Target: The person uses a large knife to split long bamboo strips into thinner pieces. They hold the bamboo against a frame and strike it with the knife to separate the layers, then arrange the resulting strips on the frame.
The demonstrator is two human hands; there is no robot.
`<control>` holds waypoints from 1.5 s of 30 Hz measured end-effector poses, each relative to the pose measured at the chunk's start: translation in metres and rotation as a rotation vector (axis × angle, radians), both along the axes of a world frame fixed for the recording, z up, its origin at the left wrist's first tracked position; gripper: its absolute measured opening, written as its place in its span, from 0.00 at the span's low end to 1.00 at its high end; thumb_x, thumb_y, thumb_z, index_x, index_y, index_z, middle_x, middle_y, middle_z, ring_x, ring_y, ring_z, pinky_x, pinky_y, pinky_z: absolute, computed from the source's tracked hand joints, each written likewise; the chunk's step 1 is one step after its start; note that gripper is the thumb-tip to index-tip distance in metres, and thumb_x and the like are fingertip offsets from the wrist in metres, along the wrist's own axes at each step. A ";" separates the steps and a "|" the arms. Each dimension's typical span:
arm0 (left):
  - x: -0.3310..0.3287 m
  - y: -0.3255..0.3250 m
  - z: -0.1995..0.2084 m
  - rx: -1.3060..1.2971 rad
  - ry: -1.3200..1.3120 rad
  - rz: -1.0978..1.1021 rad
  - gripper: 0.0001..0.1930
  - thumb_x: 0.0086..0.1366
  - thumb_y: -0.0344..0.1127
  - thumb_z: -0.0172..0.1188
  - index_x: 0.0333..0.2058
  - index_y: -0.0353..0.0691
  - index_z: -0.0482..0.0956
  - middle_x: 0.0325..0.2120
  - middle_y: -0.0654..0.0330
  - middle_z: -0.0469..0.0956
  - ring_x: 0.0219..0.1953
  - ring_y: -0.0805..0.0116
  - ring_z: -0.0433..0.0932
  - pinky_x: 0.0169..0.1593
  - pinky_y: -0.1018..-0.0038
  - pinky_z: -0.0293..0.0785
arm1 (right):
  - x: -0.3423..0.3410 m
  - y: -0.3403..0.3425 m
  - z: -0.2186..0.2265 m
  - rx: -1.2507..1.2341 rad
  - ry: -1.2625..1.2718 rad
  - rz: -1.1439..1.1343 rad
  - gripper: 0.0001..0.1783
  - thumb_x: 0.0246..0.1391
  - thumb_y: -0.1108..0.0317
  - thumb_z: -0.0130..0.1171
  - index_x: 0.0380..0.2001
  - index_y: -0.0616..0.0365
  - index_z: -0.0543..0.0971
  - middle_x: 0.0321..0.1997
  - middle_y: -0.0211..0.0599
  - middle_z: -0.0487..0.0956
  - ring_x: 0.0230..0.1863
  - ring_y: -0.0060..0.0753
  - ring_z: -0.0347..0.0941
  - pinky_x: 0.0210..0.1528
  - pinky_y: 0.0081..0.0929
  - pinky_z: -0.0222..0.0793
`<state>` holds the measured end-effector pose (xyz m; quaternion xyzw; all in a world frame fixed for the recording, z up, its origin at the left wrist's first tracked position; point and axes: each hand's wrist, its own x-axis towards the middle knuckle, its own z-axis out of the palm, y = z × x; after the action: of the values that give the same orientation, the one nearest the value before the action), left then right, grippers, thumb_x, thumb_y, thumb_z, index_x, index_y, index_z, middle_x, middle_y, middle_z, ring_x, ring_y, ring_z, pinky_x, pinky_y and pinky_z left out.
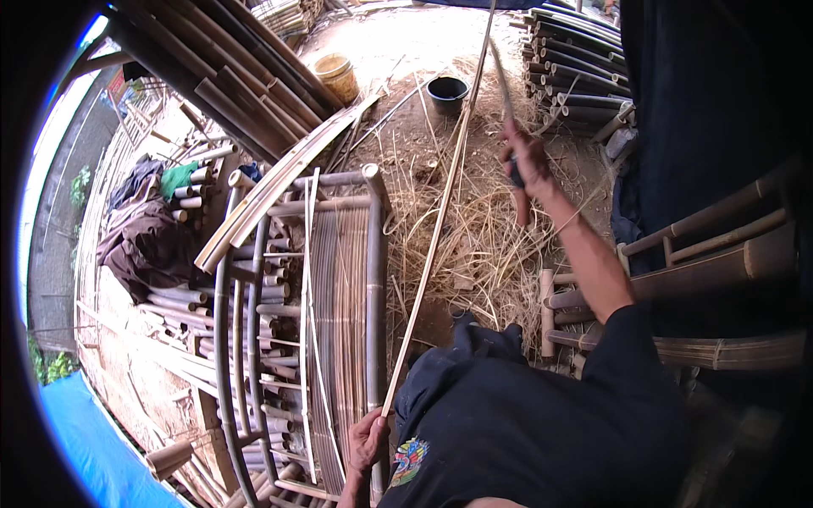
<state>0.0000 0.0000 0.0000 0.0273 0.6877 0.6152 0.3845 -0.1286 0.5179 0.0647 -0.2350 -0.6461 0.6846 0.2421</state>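
Both hands busy: left hand [366,440] grips bamboo strip [432,245]; right hand [527,161] raised, gripping knife [501,76].

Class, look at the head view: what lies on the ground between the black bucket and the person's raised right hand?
Only dry straw-like shavings on bare dirt, between black bucket and right hand.

Soft daylight falls evenly from above, brightest and nearly washed out on the bare ground [398,42] at the top, shadows faint, while fisheye bending curves the poles and a black rim frames the sharp view.

No packages, labels, signs (or screens) visible.
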 end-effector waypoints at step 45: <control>-0.088 0.154 0.032 0.039 0.238 0.229 0.14 0.69 0.40 0.54 0.39 0.32 0.79 0.18 0.74 0.66 0.21 0.86 0.60 0.23 0.85 0.55 | -0.023 -0.083 -0.045 1.498 0.353 0.505 0.36 0.59 0.30 0.34 0.23 0.50 0.74 0.10 0.29 0.68 0.07 0.20 0.59 0.06 0.26 0.58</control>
<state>-0.0882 0.1544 0.0323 0.0288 0.7149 0.6606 0.2273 -0.1516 0.4354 0.0201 0.2539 -0.9190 0.1310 0.2718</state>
